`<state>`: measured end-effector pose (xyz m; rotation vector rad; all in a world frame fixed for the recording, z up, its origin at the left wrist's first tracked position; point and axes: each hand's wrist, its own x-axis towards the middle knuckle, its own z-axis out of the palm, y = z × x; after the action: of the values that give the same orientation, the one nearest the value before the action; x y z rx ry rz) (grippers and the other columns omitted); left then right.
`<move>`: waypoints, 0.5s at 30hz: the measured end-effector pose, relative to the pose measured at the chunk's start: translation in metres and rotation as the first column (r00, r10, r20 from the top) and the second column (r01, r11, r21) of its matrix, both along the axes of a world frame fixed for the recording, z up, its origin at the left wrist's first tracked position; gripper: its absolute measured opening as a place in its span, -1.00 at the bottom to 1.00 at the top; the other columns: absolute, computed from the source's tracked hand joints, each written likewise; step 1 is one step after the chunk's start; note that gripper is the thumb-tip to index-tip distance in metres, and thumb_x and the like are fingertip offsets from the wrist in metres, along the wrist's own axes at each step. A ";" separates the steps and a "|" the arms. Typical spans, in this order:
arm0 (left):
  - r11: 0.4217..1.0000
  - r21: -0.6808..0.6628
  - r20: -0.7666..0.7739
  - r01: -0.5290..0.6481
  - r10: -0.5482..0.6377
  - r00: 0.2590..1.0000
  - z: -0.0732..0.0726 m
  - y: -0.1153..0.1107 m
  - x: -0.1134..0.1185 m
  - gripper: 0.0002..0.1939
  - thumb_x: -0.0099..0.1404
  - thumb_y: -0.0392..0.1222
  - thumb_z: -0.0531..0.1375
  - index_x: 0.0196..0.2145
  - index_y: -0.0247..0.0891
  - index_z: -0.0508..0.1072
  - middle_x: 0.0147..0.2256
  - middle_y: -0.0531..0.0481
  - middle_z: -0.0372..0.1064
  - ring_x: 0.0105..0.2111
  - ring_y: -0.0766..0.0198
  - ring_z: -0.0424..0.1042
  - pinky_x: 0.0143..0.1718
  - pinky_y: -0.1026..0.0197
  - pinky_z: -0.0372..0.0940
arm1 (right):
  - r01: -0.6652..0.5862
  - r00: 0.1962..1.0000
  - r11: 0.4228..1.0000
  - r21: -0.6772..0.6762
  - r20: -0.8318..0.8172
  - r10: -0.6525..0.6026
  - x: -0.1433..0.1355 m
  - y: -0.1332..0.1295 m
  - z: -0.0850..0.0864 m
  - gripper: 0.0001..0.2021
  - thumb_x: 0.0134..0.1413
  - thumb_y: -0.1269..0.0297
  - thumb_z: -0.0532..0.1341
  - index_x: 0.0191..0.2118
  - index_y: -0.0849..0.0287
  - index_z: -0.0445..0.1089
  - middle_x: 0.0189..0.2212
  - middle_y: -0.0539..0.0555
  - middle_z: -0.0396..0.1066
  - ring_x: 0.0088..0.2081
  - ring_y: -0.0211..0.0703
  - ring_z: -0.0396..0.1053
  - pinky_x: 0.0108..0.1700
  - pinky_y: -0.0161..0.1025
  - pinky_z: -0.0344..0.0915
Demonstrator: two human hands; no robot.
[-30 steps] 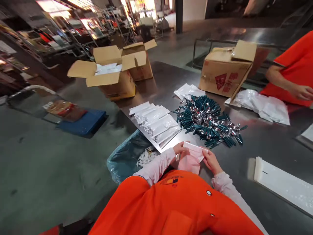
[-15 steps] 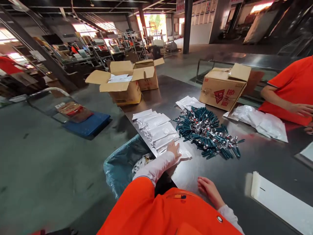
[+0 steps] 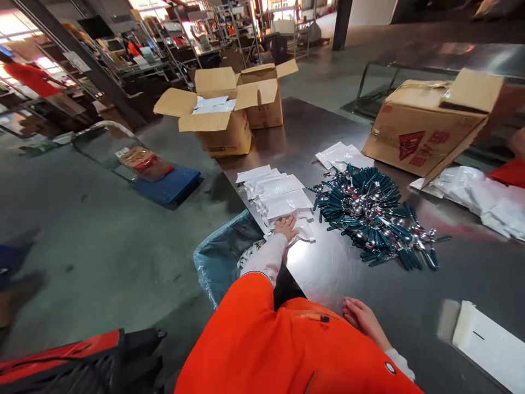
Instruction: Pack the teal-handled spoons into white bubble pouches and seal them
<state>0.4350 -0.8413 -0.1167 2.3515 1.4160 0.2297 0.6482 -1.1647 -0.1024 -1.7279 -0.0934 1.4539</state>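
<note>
Resting by tabletop [image 3: 328,268] edge: right hand [image 3: 365,318], half open, fingers curled, nothing seen in it. Left hand [image 3: 286,229] flat, fingers spread, on near end of overlapping white packets [image 3: 287,203], gripping none. Packets line edge beside lined bin [image 3: 215,262]; leftward shove could drop some in. Cutlery pile [image 3: 365,202] right of packets; loose handles might slide, nudging packets. Farther: 2 open cartons [image 3: 227,138] near edge; bump might topple 1.
</note>
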 end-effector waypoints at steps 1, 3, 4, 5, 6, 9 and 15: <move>1.000 -0.014 -0.031 0.003 -0.004 1.000 0.000 0.011 -0.002 -0.50 0.38 0.03 0.12 0.18 -0.25 0.41 0.23 -0.28 0.26 0.20 -0.13 0.19 0.23 -0.22 0.00 | -0.014 1.000 1.000 0.004 0.007 0.014 -0.003 0.004 -0.003 -0.68 -0.46 0.07 0.45 -0.42 -0.02 0.53 -0.43 0.01 0.51 -0.39 -0.18 0.52 -0.29 -0.37 0.48; 1.000 -0.027 -0.083 0.006 -0.008 0.997 0.001 0.032 -0.008 -0.49 0.37 -0.01 0.14 0.21 -0.23 0.38 0.27 -0.26 0.21 0.23 -0.17 0.15 0.23 -0.25 -0.01 | -0.039 0.999 0.999 0.007 0.025 0.039 -0.010 0.011 -0.010 -0.70 -0.44 0.02 0.43 -0.43 -0.07 0.52 -0.42 0.01 0.51 -0.36 -0.10 0.55 -0.22 -0.29 0.51; 1.000 -0.029 -0.107 0.006 -0.009 0.994 0.002 0.041 -0.011 -0.48 0.38 -0.01 0.13 0.23 -0.23 0.36 0.29 -0.25 0.18 0.24 -0.19 0.12 0.23 -0.25 -0.02 | -0.047 0.998 0.999 0.005 0.033 0.047 -0.013 0.016 -0.013 -0.70 -0.44 0.00 0.42 -0.43 -0.09 0.51 -0.42 0.02 0.51 -0.33 -0.06 0.56 -0.18 -0.25 0.51; 1.000 -0.030 -0.130 0.005 -0.009 0.991 0.003 0.050 -0.014 -0.47 0.39 -0.02 0.11 0.25 -0.23 0.34 0.30 -0.24 0.15 0.25 -0.19 0.11 0.24 -0.25 -0.03 | -0.051 0.998 0.999 0.002 0.040 0.051 -0.017 0.020 -0.015 -0.71 -0.44 -0.01 0.41 -0.44 -0.10 0.50 -0.41 0.03 0.51 -0.31 -0.03 0.57 -0.16 -0.23 0.51; 0.999 -0.033 -0.152 0.003 -0.008 0.988 0.004 0.058 -0.017 -0.46 0.40 -0.02 0.09 0.27 -0.22 0.31 0.32 -0.22 0.12 0.26 -0.20 0.09 0.24 -0.26 -0.04 | -0.053 0.997 0.999 0.000 0.047 0.053 -0.020 0.025 -0.018 -0.71 -0.43 -0.03 0.41 -0.45 -0.11 0.50 -0.40 0.05 0.51 -0.29 0.00 0.58 -0.14 -0.21 0.51; 0.999 -0.044 -0.203 -0.004 -0.005 0.979 0.006 0.081 -0.025 -0.41 0.41 -0.01 0.06 0.34 -0.18 0.21 0.39 -0.15 -0.02 0.27 -0.21 0.04 0.25 -0.28 -0.06 | -0.062 0.996 0.998 0.006 0.060 0.062 -0.027 0.040 -0.020 -0.72 -0.38 -0.07 0.38 -0.44 -0.12 0.50 -0.36 0.10 0.52 -0.22 0.05 0.58 -0.10 -0.21 0.49; 0.996 -0.074 -0.304 -0.053 0.028 0.952 0.016 0.145 -0.030 -0.30 0.39 0.10 0.06 0.40 -0.11 0.07 0.41 -0.12 -0.09 0.31 -0.18 -0.02 0.25 -0.21 0.00 | -0.084 0.990 0.996 0.012 0.110 0.083 -0.042 0.064 -0.010 -0.73 -0.35 -0.05 0.37 -0.42 -0.11 0.50 -0.39 0.12 0.52 -0.25 0.09 0.57 -0.16 -0.11 0.51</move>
<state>0.4055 -0.6966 -0.1004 2.3667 1.5784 -0.1852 0.6062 -1.1003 -0.1126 -1.8084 -0.2389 1.4131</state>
